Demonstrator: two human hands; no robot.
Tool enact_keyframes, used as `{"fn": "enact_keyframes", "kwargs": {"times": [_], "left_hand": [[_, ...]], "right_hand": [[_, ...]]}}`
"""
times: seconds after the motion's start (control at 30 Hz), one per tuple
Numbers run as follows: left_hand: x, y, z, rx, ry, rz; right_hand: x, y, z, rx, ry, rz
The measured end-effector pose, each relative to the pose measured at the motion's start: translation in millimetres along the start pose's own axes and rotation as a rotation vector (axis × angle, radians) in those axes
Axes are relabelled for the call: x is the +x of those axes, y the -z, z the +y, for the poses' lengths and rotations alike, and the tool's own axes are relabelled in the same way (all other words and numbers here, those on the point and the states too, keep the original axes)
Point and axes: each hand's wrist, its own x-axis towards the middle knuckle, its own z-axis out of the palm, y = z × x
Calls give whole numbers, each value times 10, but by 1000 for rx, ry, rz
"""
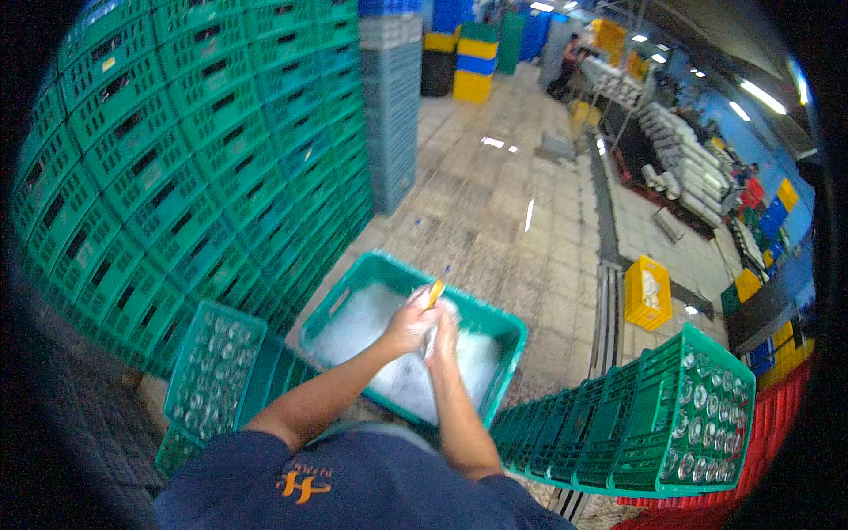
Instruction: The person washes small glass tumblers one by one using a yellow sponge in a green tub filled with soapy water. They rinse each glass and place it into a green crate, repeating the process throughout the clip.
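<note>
My left hand [410, 328] and my right hand [444, 339] are closed together above a green plastic tub [511, 371] filled with white suds [367, 322]. A small yellow piece [436, 292] sticks out at the top of my left hand; its kind does not show clearly. Foam clings to the fingers. Something pale and wet lies between the two hands, pressed by the right one, but fingers and foam hide what it is. Both forearms reach over the tub's near rim.
Stacked green crates [221, 168] rise like a wall on the left. A crate of glass bottles or jars [216, 367] stands at near left, and a tall stack of similar crates [609, 424] at near right. A yellow crate [647, 296] sits on the tiled floor [512, 212].
</note>
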Motion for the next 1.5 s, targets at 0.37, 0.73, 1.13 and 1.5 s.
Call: {"fn": "enact_keyframes", "kwargs": {"times": [0.37, 0.73, 1.13, 1.5], "left_hand": [[224, 370, -347, 672, 208, -457], [53, 411, -283, -415, 633, 395], [-1360, 2252, -366, -370, 626, 609], [-2568, 4443, -1674, -62, 1054, 719]], "right_hand": [[-391, 158, 564, -652, -46, -255], [-239, -69, 523, -154, 157, -242], [-514, -1327, 2072, -439, -170, -350], [-632, -1678, 3055, -883, -261, -454]]}}
